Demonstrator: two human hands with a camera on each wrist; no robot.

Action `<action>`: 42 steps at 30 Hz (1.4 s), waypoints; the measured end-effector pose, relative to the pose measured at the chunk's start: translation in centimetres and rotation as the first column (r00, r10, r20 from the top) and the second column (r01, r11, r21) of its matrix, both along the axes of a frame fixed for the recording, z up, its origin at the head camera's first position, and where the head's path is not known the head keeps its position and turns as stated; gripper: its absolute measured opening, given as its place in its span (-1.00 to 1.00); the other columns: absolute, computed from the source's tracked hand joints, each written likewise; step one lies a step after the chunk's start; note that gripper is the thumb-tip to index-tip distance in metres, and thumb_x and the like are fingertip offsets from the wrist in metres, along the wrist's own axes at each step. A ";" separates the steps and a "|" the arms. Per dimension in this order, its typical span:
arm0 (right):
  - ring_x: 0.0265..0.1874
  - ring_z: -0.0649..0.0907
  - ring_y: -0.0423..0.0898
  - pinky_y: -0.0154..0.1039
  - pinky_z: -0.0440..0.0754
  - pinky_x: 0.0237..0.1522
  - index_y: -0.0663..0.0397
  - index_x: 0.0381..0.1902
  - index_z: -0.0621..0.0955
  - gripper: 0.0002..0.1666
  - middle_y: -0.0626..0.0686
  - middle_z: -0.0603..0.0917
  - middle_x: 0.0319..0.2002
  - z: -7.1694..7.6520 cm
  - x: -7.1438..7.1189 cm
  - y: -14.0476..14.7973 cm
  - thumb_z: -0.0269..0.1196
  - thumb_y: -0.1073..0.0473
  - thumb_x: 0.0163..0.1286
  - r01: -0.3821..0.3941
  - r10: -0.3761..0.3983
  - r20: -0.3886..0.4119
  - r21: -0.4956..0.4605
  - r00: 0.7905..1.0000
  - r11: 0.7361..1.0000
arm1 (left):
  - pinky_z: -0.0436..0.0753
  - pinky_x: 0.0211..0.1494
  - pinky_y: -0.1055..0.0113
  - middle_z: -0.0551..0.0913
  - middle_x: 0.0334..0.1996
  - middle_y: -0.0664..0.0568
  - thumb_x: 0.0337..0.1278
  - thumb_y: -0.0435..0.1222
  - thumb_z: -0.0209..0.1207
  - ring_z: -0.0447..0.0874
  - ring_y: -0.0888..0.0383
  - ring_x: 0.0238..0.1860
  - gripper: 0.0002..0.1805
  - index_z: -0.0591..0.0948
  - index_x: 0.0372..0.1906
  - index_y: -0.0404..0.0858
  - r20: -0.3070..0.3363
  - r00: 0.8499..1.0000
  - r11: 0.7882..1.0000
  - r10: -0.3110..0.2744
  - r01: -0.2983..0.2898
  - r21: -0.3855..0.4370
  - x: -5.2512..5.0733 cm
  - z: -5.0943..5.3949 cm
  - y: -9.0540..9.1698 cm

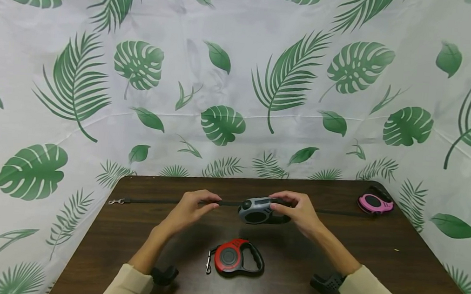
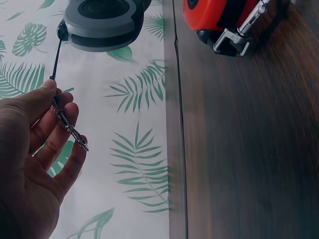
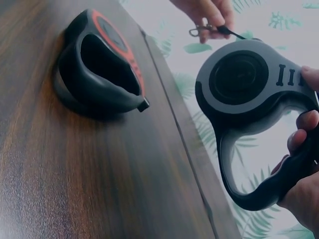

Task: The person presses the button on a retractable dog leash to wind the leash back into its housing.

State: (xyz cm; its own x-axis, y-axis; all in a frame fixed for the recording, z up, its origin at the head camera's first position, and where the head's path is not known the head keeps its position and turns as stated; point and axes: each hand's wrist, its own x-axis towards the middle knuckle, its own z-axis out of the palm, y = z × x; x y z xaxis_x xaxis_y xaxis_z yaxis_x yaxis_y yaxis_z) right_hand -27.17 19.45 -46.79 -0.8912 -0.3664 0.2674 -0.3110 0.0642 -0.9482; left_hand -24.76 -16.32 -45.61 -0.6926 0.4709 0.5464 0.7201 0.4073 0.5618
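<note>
My right hand [image 1: 298, 212] grips the black handle of a grey retractable dog leash [image 1: 257, 210], held up above the table. Between the thumb and fingers of my left hand [image 1: 189, 209], the end of that leash's short black cord [image 2: 58, 55] is pinched. Its metal clip [image 2: 70, 128] hangs against the left fingers in the left wrist view. Below both hands, a red and black retractable leash [image 1: 228, 257] lies on the table, its silver clip [image 1: 208, 262] at its left side.
A pink retractable leash [image 1: 371, 203] lies at the table's far right corner. Its black strap [image 1: 151, 201] seems to run across the table behind my hands to a metal clip [image 1: 116, 201] at the left. Leaf-patterned cloth hangs behind the brown table [image 1: 127, 235].
</note>
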 end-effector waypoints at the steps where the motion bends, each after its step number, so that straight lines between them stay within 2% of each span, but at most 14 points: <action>1: -0.34 0.69 -0.13 -0.25 0.72 -0.32 0.29 0.05 0.76 -0.68 0.03 0.82 -0.25 0.0 0.0 -0.1 0.47 0.29 0.38 -0.004 0.004 -0.007 0.000 1.000 1.000 | 0.80 -0.07 0.21 0.82 -0.10 -0.08 0.26 -0.47 0.41 0.82 0.01 -0.07 -0.79 0.78 -0.02 -0.34 0.002 1.000 1.000 -0.002 0.002 0.002 0.0 0.0 0.1; 9: -0.35 0.67 -0.14 -0.27 0.69 -0.35 0.33 0.07 0.74 -0.66 0.02 0.81 -0.26 -0.1 0.1 -0.7 0.47 0.29 0.38 -0.009 0.009 -0.009 0.012 1.000 1.000 | 0.82 -0.12 0.09 0.82 -0.10 -0.15 0.25 -0.49 0.41 0.82 -0.03 -0.06 -0.79 0.77 -0.03 -0.40 0.010 1.000 1.000 -0.016 0.016 0.014 0.0 -0.2 0.7; 16: -0.31 0.72 -0.05 -0.20 0.76 -0.29 0.31 0.09 0.74 -0.65 0.02 0.81 -0.23 -0.1 0.1 -1.3 0.47 0.28 0.39 -0.021 0.021 0.004 0.015 1.000 1.000 | 0.81 -0.08 0.18 0.82 -0.11 -0.12 0.25 -0.49 0.42 0.82 -0.01 -0.07 -0.79 0.78 -0.03 -0.39 -0.005 1.000 1.000 -0.023 0.023 0.010 0.1 -0.1 1.3; 20: -0.30 0.73 -0.01 -0.20 0.75 -0.30 0.32 0.09 0.74 -0.64 0.03 0.81 -0.22 0.1 0.3 -1.6 0.47 0.28 0.38 -0.026 0.026 0.009 0.013 1.000 1.000 | 0.81 -0.11 0.14 0.82 -0.10 -0.11 0.26 -0.48 0.41 0.81 0.01 -0.07 -0.79 0.78 -0.02 -0.37 0.016 1.000 1.000 -0.023 0.022 0.006 0.2 0.0 1.5; 24: -0.32 0.71 -0.08 -0.22 0.72 -0.33 0.31 0.08 0.74 -0.65 0.03 0.80 -0.23 0.1 0.3 -1.8 0.47 0.28 0.38 -0.020 0.020 0.008 0.017 1.000 1.000 | 0.81 -0.15 0.11 0.82 -0.11 -0.11 0.24 -0.50 0.41 0.81 0.02 -0.10 -0.78 0.78 -0.03 -0.37 0.013 0.999 0.999 -0.033 0.033 0.015 0.3 0.0 1.7; 32: -0.32 0.72 -0.11 -0.26 0.73 -0.33 0.32 0.08 0.74 -0.65 0.03 0.81 -0.23 -0.3 0.3 -2.2 0.47 0.28 0.38 -0.044 0.044 0.006 0.011 0.999 0.999 | 0.78 -0.17 0.27 0.82 -0.12 -0.06 0.24 -0.48 0.43 0.79 0.12 -0.14 -0.79 0.79 -0.04 -0.33 0.021 0.999 0.999 -0.040 0.040 0.005 0.3 -0.2 2.2; 38: -0.34 0.71 -0.11 -0.26 0.74 -0.33 0.30 0.06 0.75 -0.65 0.04 0.81 -0.25 -0.3 0.3 -2.4 0.49 0.27 0.36 -0.027 0.027 0.003 0.006 1.000 1.000 | 0.75 -0.28 0.17 0.82 -0.14 -0.04 0.25 -0.46 0.43 0.75 0.21 -0.21 -0.79 0.80 -0.04 -0.30 0.009 0.999 0.999 -0.051 0.051 -0.006 0.3 0.0 2.4; 42: -0.35 0.68 -0.11 -0.26 0.71 -0.36 0.28 0.04 0.76 -0.68 0.08 0.81 -0.24 -0.4 0.3 -2.4 0.49 0.27 0.36 -0.012 0.013 -0.021 0.031 1.000 0.999 | 0.77 -0.27 0.14 0.83 -0.16 -0.05 0.24 -0.46 0.44 0.76 0.21 -0.23 -0.80 0.80 -0.05 -0.32 -0.006 0.998 0.998 -0.063 0.063 -0.006 0.3 0.0 2.4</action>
State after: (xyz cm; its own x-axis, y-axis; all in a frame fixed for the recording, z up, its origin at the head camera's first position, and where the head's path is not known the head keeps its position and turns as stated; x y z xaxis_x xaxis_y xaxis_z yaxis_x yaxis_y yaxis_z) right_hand -26.82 17.02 -47.22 -0.8808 -0.3859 0.2743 -0.3318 0.0898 -0.9391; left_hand -24.47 -13.87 -45.60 -0.6586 0.5166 0.5472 0.7475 0.3648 0.5551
